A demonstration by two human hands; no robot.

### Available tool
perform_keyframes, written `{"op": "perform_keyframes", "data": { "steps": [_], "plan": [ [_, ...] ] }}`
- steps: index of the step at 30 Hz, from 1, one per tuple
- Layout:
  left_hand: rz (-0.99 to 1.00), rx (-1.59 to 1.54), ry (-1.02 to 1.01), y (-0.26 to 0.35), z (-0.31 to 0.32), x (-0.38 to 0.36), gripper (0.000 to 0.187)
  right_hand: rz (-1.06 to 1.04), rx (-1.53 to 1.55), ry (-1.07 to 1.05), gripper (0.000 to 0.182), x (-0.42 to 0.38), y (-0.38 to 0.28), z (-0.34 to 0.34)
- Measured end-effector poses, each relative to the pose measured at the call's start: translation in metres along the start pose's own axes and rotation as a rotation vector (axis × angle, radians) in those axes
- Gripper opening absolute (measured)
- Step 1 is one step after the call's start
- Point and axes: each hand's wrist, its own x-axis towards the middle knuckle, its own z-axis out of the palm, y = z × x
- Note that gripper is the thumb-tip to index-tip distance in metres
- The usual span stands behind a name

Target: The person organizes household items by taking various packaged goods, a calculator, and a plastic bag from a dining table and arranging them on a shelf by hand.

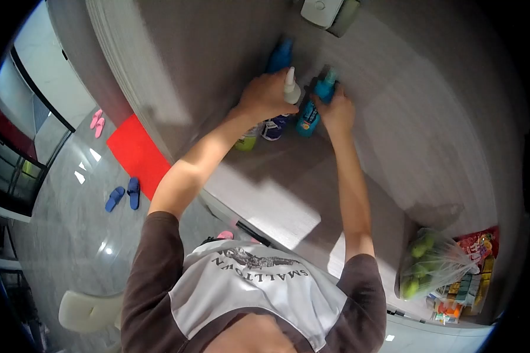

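Note:
My left hand (270, 96) is wrapped round a bottle with a white nozzle (291, 88), near the corner of the grey counter (259, 188). My right hand (337, 110) grips a blue-green bottle with a pump top (310, 117) from its right side; the bottle stands close to the wall. Below my left hand are a dark purple container (272, 129) and a yellow-green one (247, 140), both partly covered. Behind my left hand a blue bottle (281, 54) rests against the wall.
At the right end of the counter lie a clear bag of green produce (421, 267) and red snack packets (480, 242). A white device (322, 12) is on the wall. On the floor are a red mat (136, 152), blue slippers (133, 193) and a pale stool (88, 310).

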Motion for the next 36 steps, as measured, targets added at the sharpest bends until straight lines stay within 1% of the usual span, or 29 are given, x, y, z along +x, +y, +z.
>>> {"op": "perform_keyframes", "data": {
  "steps": [2, 5, 8, 11, 13, 15, 17, 18, 20, 24, 27, 30, 32, 35, 36],
  "plan": [
    [0.015, -0.016, 0.023, -0.003, -0.003, 0.003, 0.055, 0.012, 0.015, -0.008, 0.065, -0.005, 0.003, -0.003],
    [0.047, 0.096, 0.152, -0.021, 0.004, 0.019, 0.055, 0.110, 0.034, 0.009, 0.062, -0.005, -0.009, -0.034],
    [0.022, 0.127, 0.181, -0.030, -0.005, 0.017, 0.054, -0.168, -0.163, 0.657, 0.053, -0.004, -0.027, -0.051],
    [-0.094, 0.080, 0.100, -0.020, -0.004, 0.010, 0.061, -0.382, -0.058, 0.617, 0.044, 0.018, -0.042, -0.052],
    [-0.112, 0.193, 0.084, -0.011, -0.007, 0.006, 0.061, -0.271, 0.057, 0.042, 0.036, 0.038, -0.070, -0.039],
    [-0.113, 0.258, 0.070, -0.009, -0.008, 0.004, 0.060, -0.290, 0.025, -0.082, 0.033, 0.063, -0.084, -0.020],
    [-0.090, 0.281, 0.062, -0.011, -0.011, 0.005, 0.059, -0.264, 0.047, 0.003, 0.031, 0.083, -0.084, 0.011],
    [-0.063, 0.280, 0.086, -0.015, -0.009, 0.007, 0.059, -0.253, 0.057, 0.046, 0.030, 0.085, -0.087, 0.013],
    [-0.008, 0.274, 0.133, -0.027, -0.001, 0.012, 0.059, -0.252, 0.042, 0.029, 0.029, 0.086, -0.083, 0.014],
    [-0.031, 0.314, 0.143, -0.029, 0.003, 0.023, 0.060, -0.214, 0.016, -0.030, 0.026, 0.069, -0.073, -0.013],
    [-0.024, 0.354, 0.140, -0.029, 0.009, 0.034, 0.061, -0.184, 0.107, 0.064, 0.026, 0.060, -0.063, -0.017],
    [-0.010, 0.320, 0.124, -0.033, 0.015, 0.048, 0.062, -0.164, -0.021, 0.026, 0.022, 0.060, -0.060, -0.016],
    [0.020, 0.297, 0.144, -0.037, 0.018, 0.057, 0.063, -0.159, 0.040, 0.054, 0.022, 0.060, -0.055, -0.015],
    [0.092, 0.246, 0.103, -0.048, 0.022, 0.073, 0.066, -0.161, 0.086, 0.079, 0.026, 0.062, -0.050, -0.010],
    [0.071, 0.257, 0.090, -0.044, 0.020, 0.073, 0.067, -0.163, 0.094, 0.085, 0.028, 0.063, -0.049, -0.009]
  ]
}}
